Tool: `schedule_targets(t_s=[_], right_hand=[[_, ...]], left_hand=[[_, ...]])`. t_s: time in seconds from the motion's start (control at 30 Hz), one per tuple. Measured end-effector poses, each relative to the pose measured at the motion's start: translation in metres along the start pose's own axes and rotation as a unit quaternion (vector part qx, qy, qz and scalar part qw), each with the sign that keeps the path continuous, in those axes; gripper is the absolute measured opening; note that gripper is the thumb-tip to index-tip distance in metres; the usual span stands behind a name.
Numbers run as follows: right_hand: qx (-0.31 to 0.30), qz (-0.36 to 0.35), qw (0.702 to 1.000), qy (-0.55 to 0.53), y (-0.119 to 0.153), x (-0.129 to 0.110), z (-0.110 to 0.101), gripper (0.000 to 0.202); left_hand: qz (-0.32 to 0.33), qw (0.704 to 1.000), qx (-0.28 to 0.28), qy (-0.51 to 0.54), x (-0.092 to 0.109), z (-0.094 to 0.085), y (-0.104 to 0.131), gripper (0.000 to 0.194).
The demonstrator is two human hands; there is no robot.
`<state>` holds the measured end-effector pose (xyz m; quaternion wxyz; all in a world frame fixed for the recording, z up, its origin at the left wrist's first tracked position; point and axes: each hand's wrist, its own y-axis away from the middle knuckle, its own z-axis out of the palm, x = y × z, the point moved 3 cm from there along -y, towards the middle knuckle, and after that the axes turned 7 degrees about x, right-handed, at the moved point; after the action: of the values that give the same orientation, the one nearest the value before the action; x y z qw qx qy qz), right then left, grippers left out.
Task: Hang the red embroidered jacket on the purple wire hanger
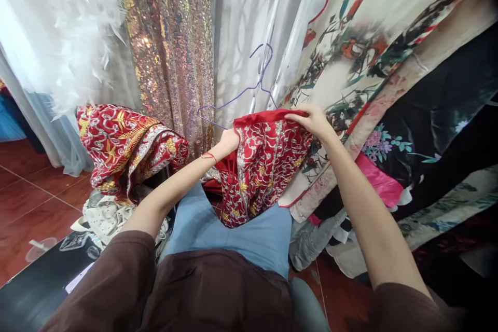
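Note:
A red garment (264, 161) with silver and gold embroidery hangs between my hands, its lower part over my lap. My left hand (229, 141) is closed on the left end of its plain red band. At the band's right end, my right hand (311, 119) pinches the edge between thumb and fingers. Just behind the band is a purple wire hanger (260, 84), its hook upward and its lower right part hidden by the cloth. A second bundle of red embroidered cloth (128, 150) lies to the left of my left hand.
A sequined curtain-like cloth (171, 52) and white feathers (78, 21) hang ahead on the left. Floral garments (350, 52) and a black garment (424, 109) hang at the right. A black table (35, 290) with a phone (79, 278) stands low left, beside white cloth (109, 212).

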<state>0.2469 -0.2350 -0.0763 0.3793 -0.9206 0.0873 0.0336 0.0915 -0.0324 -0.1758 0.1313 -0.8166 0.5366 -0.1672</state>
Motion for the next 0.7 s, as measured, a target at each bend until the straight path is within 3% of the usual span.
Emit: schedule_targets(t_s=[0.13, 0.27, 0.47, 0.6, 0.67, 0.7], right_hand=[[0.033, 0.002, 0.999, 0.013, -0.001, -0.003, 0.019, 0.049], [0.01, 0.022, 1.0, 0.011, 0.001, -0.018, 0.037, 0.049], [0.069, 0.067, 0.994, 0.044, 0.011, -0.026, 0.039, 0.05], [0.027, 0.045, 0.992, 0.116, 0.008, -0.022, 0.045, 0.049], [0.009, 0.043, 0.987, 0.152, 0.006, -0.022, 0.049, 0.05], [0.004, 0.048, 0.985, 0.167, 0.006, -0.023, 0.051, 0.051]], left_hand=[[-0.029, 0.999, 0.023, 0.034, 0.0, -0.003, 0.009, 0.037], [-0.041, 0.998, 0.025, 0.046, -0.01, -0.004, 0.013, 0.033], [-0.075, 0.988, 0.104, 0.082, -0.034, 0.005, 0.018, 0.037], [-0.082, 0.977, 0.16, 0.114, -0.057, 0.008, 0.04, 0.041], [-0.131, 0.974, 0.167, 0.081, -0.072, 0.011, 0.054, 0.054], [-0.165, 0.974, 0.143, 0.055, -0.08, 0.015, 0.06, 0.06]])
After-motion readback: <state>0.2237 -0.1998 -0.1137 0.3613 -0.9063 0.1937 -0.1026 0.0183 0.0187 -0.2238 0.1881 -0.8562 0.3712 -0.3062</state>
